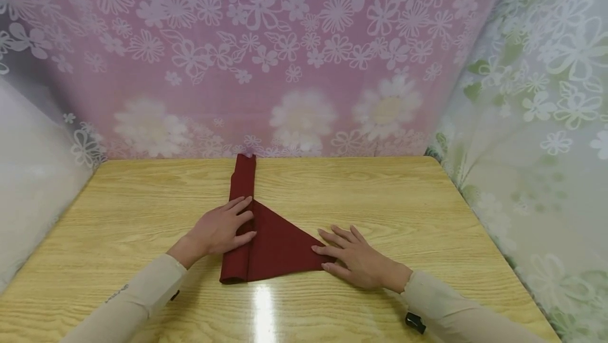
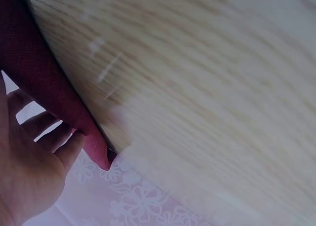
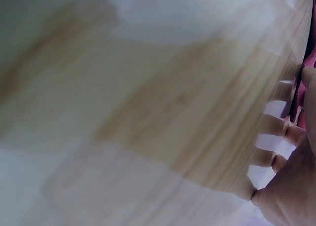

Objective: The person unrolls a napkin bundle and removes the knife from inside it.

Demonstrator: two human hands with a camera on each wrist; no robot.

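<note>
A dark red cloth lies on the wooden table, its left side folded into a long narrow strip that reaches the far edge. The rest spreads rightward as a flat triangle narrowing to a point. My left hand rests across the folded strip, fingers extended over it. At the triangle's right tip lies my right hand, fingers spread, some touching the cloth and the others the table. The left wrist view has the left hand against the cloth's edge. Only part of the right hand appears in the right wrist view.
The wood-grain table extends around the cloth on both sides. A pink flowered curtain hangs behind its far edge, and a pale floral curtain stands along the right. Light reflects off the tabletop near the front.
</note>
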